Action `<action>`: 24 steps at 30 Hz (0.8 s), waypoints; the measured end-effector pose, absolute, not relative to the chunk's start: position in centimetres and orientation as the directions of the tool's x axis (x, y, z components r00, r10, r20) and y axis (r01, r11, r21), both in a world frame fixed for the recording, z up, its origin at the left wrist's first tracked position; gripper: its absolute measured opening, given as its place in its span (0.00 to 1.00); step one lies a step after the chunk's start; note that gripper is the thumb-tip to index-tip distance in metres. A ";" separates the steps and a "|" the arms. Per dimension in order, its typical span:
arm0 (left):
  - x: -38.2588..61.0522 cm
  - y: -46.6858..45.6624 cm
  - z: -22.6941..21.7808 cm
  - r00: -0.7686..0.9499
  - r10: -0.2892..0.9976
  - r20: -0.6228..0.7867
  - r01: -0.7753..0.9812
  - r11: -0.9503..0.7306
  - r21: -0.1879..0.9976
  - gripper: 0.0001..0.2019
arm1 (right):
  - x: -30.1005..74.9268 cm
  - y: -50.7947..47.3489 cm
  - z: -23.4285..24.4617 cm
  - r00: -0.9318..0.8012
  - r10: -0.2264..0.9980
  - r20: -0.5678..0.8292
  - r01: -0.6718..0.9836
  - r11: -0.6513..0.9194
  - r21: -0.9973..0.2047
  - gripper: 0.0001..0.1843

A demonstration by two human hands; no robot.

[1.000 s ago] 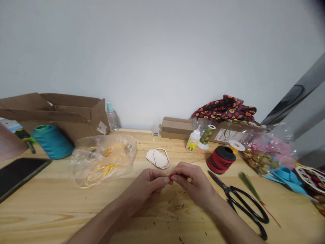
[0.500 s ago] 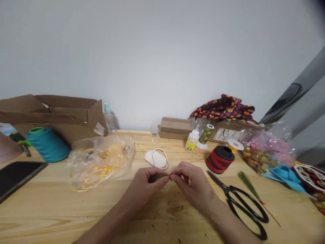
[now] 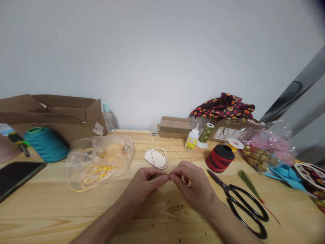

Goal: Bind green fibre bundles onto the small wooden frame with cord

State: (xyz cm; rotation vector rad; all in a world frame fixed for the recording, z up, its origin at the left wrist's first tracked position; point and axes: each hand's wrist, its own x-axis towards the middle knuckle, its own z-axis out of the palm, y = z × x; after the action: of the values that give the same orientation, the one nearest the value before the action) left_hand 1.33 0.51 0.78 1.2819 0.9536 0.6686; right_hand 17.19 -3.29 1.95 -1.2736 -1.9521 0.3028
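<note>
My left hand (image 3: 148,181) is closed on a bundle of olive-green threads, a tassel (image 3: 154,176) mostly hidden by the fingers. Red cord (image 3: 170,177) shows at the tassel's end, between both sets of fingertips. Thumb and forefinger of my right hand (image 3: 189,179) pinch that red cord, and the two hands nearly touch. Just beyond them lies a pale wooden cut-out (image 3: 158,158). Right of my right hand are black-handled scissors (image 3: 241,203) and another green tassel (image 3: 248,183) with a red cord tail.
A red-and-black cord spool (image 3: 219,158), a glue bottle (image 3: 192,138) and a green thread spool (image 3: 206,134) stand behind my right hand. Leftward lie a plastic bag (image 3: 101,159) with yellow cord, a teal thread cone (image 3: 47,144) and a phone (image 3: 19,178). Cardboard boxes (image 3: 175,127) line the wall.
My fingertips have drawn slightly closer together over the red cord, and less of the green tassel shows. The things on the table have stayed in place.
</note>
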 end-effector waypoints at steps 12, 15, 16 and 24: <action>1.4 0.2 0.3 0.566 0.787 -0.246 -0.201 0.421 0.884 0.09 | 16.2 -3.0 1.9 -0.001 0.968 0.249 0.377 0.231 -0.897 0.08; 1.4 0.2 0.4 0.549 0.805 -0.225 -0.224 0.401 0.888 0.09 | 16.0 -3.2 1.7 -0.021 0.964 0.264 0.378 0.252 -0.891 0.05; 1.4 0.2 0.5 0.543 0.811 -0.218 -0.228 0.393 0.891 0.09 | 15.9 -3.2 1.7 -0.026 0.962 0.273 0.383 0.262 -0.886 0.04; 1.4 0.0 0.6 0.514 0.828 -0.225 -0.236 0.388 0.891 0.09 | 15.7 -3.0 1.3 0.005 0.939 0.343 0.436 0.307 -0.846 0.04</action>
State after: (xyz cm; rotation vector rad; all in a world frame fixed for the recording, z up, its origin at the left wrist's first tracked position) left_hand 1.44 0.04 0.57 0.9317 0.7539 0.7642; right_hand 15.73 -2.98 1.35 -1.2857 -1.5982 0.6473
